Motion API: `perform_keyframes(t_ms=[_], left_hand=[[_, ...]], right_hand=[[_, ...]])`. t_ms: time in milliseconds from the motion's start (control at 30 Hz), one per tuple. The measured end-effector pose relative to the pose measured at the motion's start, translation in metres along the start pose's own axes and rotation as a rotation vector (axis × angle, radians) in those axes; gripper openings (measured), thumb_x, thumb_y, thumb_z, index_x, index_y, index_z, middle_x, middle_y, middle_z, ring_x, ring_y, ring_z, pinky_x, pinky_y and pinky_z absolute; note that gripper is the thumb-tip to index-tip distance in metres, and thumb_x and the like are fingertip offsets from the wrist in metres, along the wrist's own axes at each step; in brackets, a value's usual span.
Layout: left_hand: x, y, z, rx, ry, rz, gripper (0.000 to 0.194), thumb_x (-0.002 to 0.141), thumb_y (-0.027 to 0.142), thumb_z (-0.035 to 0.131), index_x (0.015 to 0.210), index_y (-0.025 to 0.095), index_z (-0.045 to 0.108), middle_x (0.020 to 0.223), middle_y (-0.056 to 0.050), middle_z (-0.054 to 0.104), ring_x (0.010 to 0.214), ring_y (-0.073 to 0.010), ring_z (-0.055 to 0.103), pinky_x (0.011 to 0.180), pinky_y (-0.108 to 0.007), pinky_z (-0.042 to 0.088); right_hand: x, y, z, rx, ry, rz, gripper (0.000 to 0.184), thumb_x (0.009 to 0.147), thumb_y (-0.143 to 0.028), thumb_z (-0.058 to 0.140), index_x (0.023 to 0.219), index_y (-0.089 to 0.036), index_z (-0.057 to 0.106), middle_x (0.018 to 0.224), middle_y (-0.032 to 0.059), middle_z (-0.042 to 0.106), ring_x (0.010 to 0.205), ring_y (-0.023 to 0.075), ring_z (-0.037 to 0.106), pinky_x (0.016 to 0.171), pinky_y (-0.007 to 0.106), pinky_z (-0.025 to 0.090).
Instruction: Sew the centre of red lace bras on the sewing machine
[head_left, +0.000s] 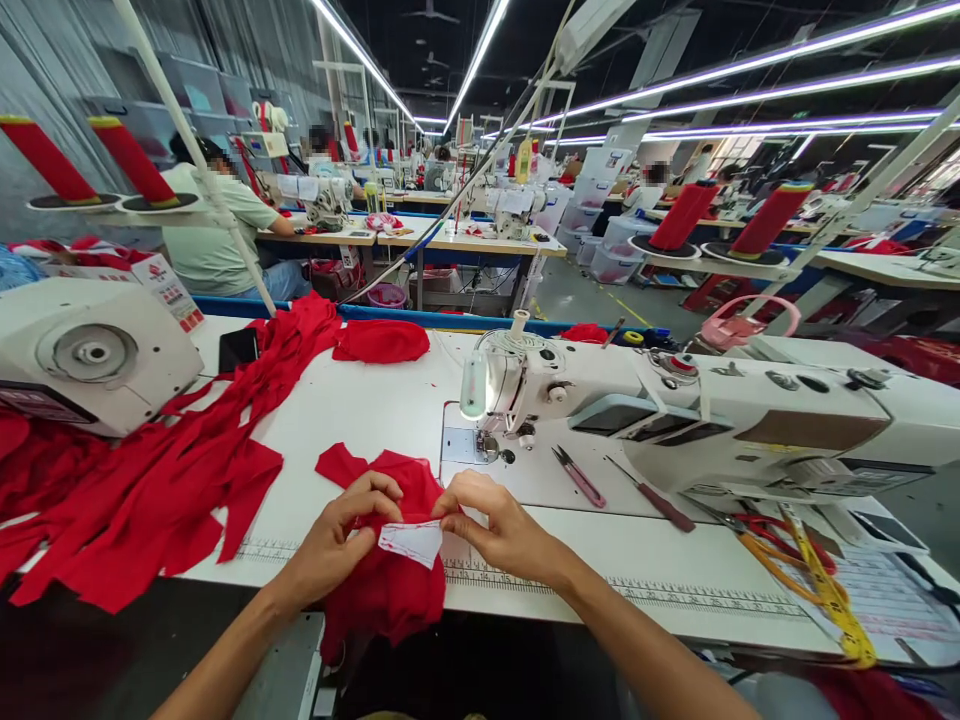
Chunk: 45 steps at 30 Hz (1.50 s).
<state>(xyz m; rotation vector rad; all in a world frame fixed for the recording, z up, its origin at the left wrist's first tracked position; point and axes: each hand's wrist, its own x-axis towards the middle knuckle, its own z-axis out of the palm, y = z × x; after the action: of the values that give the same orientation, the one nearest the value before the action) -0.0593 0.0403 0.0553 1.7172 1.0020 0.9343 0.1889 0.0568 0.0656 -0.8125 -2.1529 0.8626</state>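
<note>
Between my two hands is a piece of red fabric with a small white patch that has red stitch lines on it. My left hand pinches the cloth left of the patch, thumb and fingers close together. On the other side, my right hand grips the cloth by the patch's right end. The fabric lies partly on the white table and hangs over its front edge. Just beyond my right hand stands the sewing machine, its presser foot lit by a lamp.
Pink thread snips and a brown-handled awl lie right of the needle area. Orange-handled scissors and a yellow tape measure are at the right. Red fabric strips cover the left side, beside a second machine.
</note>
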Motion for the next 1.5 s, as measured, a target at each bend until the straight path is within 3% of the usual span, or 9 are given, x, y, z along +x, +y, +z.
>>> perform_keyframes(t_ms=[167,500,600,800,900,1033,1200,1333,1500], left_hand=[[-0.008,0.006,-0.005,-0.029,-0.118,-0.108,0.026,0.089,0.038,0.050,0.097,0.024,0.070,0.130,-0.008,0.055,0.123,-0.0283,0.050,0.101,-0.036,0.039],[0.021,0.011,0.028,0.197,0.022,-0.172,0.030,0.089,0.050,0.056,0.085,0.021,0.064,0.079,0.000,0.062,0.073,-0.0178,0.056,0.067,-0.026,0.043],[0.048,0.027,0.015,0.328,0.049,-0.127,0.032,0.083,0.051,0.057,0.079,0.020,0.067,0.078,-0.001,0.067,0.076,-0.0201,0.060,0.068,-0.026,0.044],[0.077,0.079,-0.034,0.475,0.440,-0.121,0.044,0.073,0.062,0.066,0.093,0.023,0.072,0.072,0.004,0.067,0.064,-0.0148,0.056,0.055,-0.020,0.041],[0.064,0.062,-0.030,0.240,0.520,-0.334,0.058,0.060,0.068,0.076,0.096,0.023,0.073,0.081,0.001,0.071,0.069,-0.0183,0.061,0.054,-0.022,0.046],[0.033,0.014,0.012,-0.215,0.412,-0.560,0.067,0.053,0.060,0.087,0.104,0.020,0.072,0.092,-0.006,0.075,0.082,-0.0250,0.068,0.065,-0.030,0.056],[0.015,0.006,0.046,-0.384,0.381,-0.479,0.056,0.059,0.056,0.086,0.100,0.018,0.074,0.091,-0.005,0.076,0.082,-0.0222,0.069,0.071,-0.028,0.055],[0.014,0.015,0.037,-0.411,0.362,-0.438,0.050,0.065,0.053,0.083,0.101,0.018,0.074,0.094,-0.006,0.076,0.091,-0.0244,0.068,0.081,-0.030,0.053],[0.011,0.016,0.029,-0.363,0.301,-0.399,0.039,0.072,0.050,0.079,0.094,0.019,0.074,0.091,-0.005,0.075,0.087,-0.0215,0.067,0.078,-0.027,0.050]], right_hand=[[-0.003,-0.001,-0.004,-0.108,-0.059,-0.015,0.013,0.093,-0.009,0.052,0.088,-0.021,0.054,0.086,0.0013,0.059,0.081,0.0172,0.053,0.080,0.031,0.043],[0.004,0.015,-0.004,-0.384,0.173,-0.082,0.017,0.093,-0.009,0.047,0.086,-0.021,0.057,0.078,-0.0002,0.063,0.077,0.0172,0.055,0.082,0.033,0.041],[0.010,0.019,-0.003,-0.450,0.267,-0.034,0.017,0.096,-0.012,0.045,0.090,-0.020,0.060,0.082,0.0029,0.064,0.081,0.0197,0.057,0.083,0.035,0.042],[-0.023,0.024,-0.012,-0.741,0.406,0.098,0.027,0.098,-0.013,0.045,0.119,-0.020,0.061,0.109,0.0073,0.069,0.101,0.0202,0.061,0.089,0.034,0.049],[-0.060,0.039,-0.029,-0.894,0.462,0.232,0.024,0.097,-0.012,0.046,0.107,-0.020,0.067,0.097,0.0060,0.070,0.090,0.0201,0.062,0.085,0.034,0.050],[-0.093,0.067,-0.057,-1.026,0.514,0.373,0.022,0.098,-0.021,0.050,0.110,-0.019,0.069,0.101,0.0107,0.068,0.095,0.0266,0.060,0.084,0.039,0.048],[-0.099,0.085,-0.071,-1.073,0.499,0.388,0.029,0.100,-0.025,0.042,0.101,-0.019,0.070,0.087,0.0108,0.067,0.083,0.0257,0.061,0.072,0.036,0.047],[-0.097,0.077,-0.062,-1.086,0.522,0.355,0.037,0.102,-0.025,0.034,0.083,-0.019,0.065,0.072,0.0112,0.064,0.072,0.0264,0.063,0.059,0.034,0.044],[-0.078,0.029,-0.021,-0.797,0.416,0.277,0.032,0.106,-0.029,0.026,0.098,-0.022,0.056,0.070,0.0014,0.066,0.056,0.0171,0.064,0.050,0.025,0.044]])
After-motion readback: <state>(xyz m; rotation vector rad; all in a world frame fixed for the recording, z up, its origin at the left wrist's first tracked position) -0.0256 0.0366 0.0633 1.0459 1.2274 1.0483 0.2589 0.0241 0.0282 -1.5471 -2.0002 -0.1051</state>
